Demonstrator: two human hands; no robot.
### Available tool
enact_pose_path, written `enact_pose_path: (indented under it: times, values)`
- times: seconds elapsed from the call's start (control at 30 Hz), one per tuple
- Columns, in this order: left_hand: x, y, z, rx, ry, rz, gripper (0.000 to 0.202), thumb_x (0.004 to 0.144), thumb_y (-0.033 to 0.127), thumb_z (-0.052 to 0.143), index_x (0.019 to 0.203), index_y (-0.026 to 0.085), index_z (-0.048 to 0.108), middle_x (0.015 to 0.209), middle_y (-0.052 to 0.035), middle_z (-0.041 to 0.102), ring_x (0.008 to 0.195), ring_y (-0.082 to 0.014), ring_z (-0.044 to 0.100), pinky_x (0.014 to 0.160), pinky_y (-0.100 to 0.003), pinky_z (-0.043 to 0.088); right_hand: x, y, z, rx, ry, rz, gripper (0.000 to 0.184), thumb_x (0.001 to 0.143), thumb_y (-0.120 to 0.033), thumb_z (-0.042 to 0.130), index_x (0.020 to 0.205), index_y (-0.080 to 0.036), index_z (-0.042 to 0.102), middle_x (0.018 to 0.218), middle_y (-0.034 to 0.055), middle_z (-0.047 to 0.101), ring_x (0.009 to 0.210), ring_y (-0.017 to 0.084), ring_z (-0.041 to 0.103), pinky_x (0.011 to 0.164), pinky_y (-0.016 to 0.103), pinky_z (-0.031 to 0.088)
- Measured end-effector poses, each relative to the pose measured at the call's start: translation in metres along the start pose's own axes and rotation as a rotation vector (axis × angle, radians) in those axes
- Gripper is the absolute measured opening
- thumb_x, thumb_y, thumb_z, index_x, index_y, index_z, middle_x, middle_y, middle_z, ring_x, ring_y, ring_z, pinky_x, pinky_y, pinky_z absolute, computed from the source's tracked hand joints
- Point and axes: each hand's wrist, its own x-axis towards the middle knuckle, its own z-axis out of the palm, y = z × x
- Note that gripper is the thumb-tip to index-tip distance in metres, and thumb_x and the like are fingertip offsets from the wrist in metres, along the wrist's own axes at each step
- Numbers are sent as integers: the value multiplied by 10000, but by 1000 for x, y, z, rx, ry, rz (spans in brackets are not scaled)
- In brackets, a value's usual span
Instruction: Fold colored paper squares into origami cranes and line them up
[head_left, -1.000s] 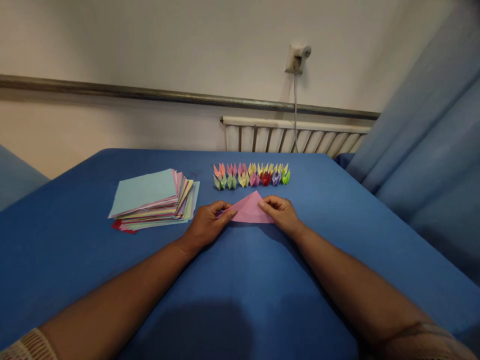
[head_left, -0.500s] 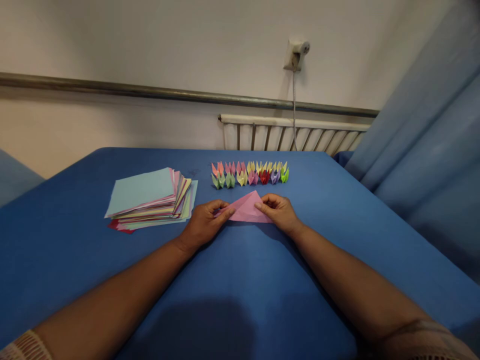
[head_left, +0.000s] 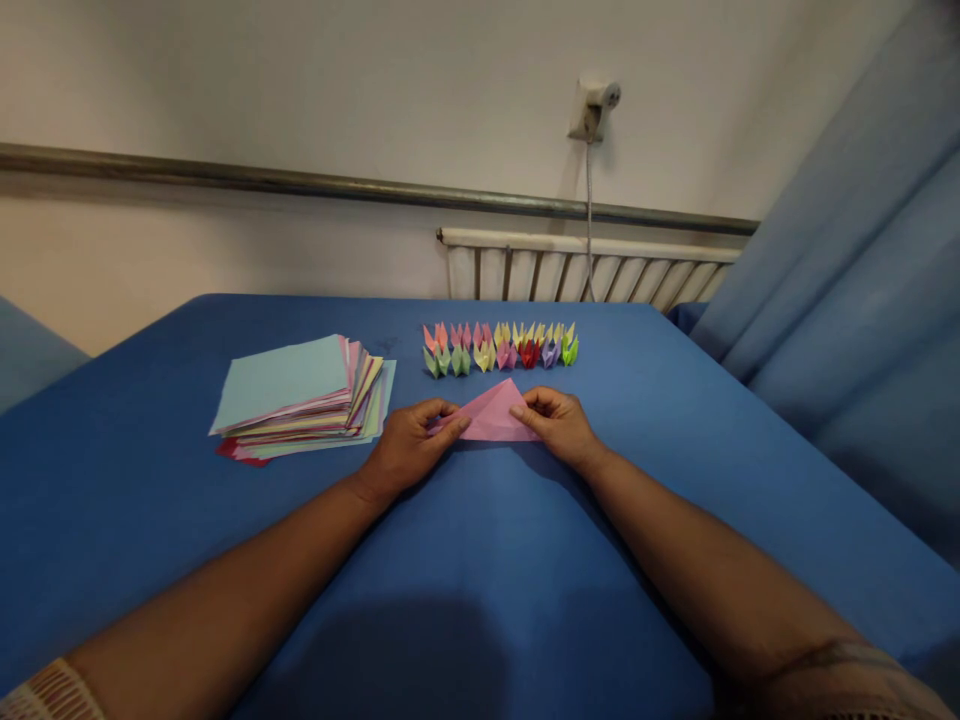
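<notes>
A pink paper triangle (head_left: 493, 415) lies folded on the blue table (head_left: 487, 570), its tip pointing away from me. My left hand (head_left: 409, 448) pinches its left corner with curled fingers. My right hand (head_left: 561, 425) pinches the right side near the tip, fingers closed on the sheet. Both forearms stretch across the table from the near edge.
A fanned stack of coloured paper squares (head_left: 300, 398) sits to the left of my hands. Behind the triangle stands a row of several small folded paper pieces (head_left: 501, 349) in mixed colours. A radiator (head_left: 585, 270), a wall rail and a blue curtain (head_left: 862, 260) lie beyond.
Both hands and the pink triangle have barely moved; the triangle's right side sits slightly closer in under the right fingers. The view shifted a little.
</notes>
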Motion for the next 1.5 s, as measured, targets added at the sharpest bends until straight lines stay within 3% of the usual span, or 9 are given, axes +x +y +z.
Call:
enact_pose_path:
  times: [0.67,0.8,0.87,0.97,1.07,1.13,1.2,1.37,1.5]
  values:
    - [-1,0,-2,5,-23,11,335,829,472,544,860,170,685,766,15,671,686,-138,579,671,-237,450,0,6,1,37,11,-17,285,709,-450,670,686,-179,585,621,-39,543,552,94,463,555,233,376]
    - [0,-3,0,19,-43,-1,334,829,471,532,871,178,686,772,17,676,709,-149,591,672,-242,444,1,11,1,-48,36,-33,269,756,-442,636,713,-180,594,625,-29,563,559,112,500,554,242,412]
    - [3,-7,3,33,-43,-29,338,829,470,521,878,181,688,781,15,684,721,-158,600,671,-248,443,1,10,1,-180,136,-99,232,801,-410,601,789,-179,618,697,-2,613,627,137,556,621,271,463]
    - [11,-14,10,71,-24,-78,353,832,474,495,870,181,687,781,8,693,730,-175,614,658,-256,442,-4,2,4,-475,242,-305,223,865,-313,535,1008,-174,634,984,75,667,921,194,608,863,355,470]
    - [17,-20,13,131,-24,-89,363,837,473,472,863,181,686,780,0,701,740,-187,624,659,-265,444,-11,-8,12,-694,-6,-435,279,925,-240,432,1119,-181,624,1164,95,639,1102,198,562,975,368,420]
    - [19,-22,13,175,-34,-81,360,846,459,462,884,181,687,811,-13,709,759,-196,631,683,-278,453,-15,-11,18,-802,-220,-410,314,945,-269,419,1179,-181,610,1243,90,610,1160,197,535,1004,364,405]
    - [20,-24,12,225,-43,-62,343,854,429,458,930,184,687,872,-30,714,798,-208,639,727,-301,465,-18,-10,22,-896,-346,-350,369,947,-323,439,1251,-163,571,1312,100,569,1225,214,491,1044,381,373]
    - [19,-27,5,433,-24,1,323,835,308,496,1080,162,647,996,-89,696,934,-263,621,840,-387,472,-28,-8,29,-1016,-431,-261,550,939,-442,437,1389,-126,433,1448,145,427,1346,261,359,1102,430,290]
    - [7,-19,10,552,41,184,428,853,221,467,1264,122,532,1330,-147,541,1263,-293,449,1065,-460,339,-35,-10,33,-1038,-449,-226,627,936,-503,403,1429,-118,371,1499,169,335,1402,287,252,1126,455,226]
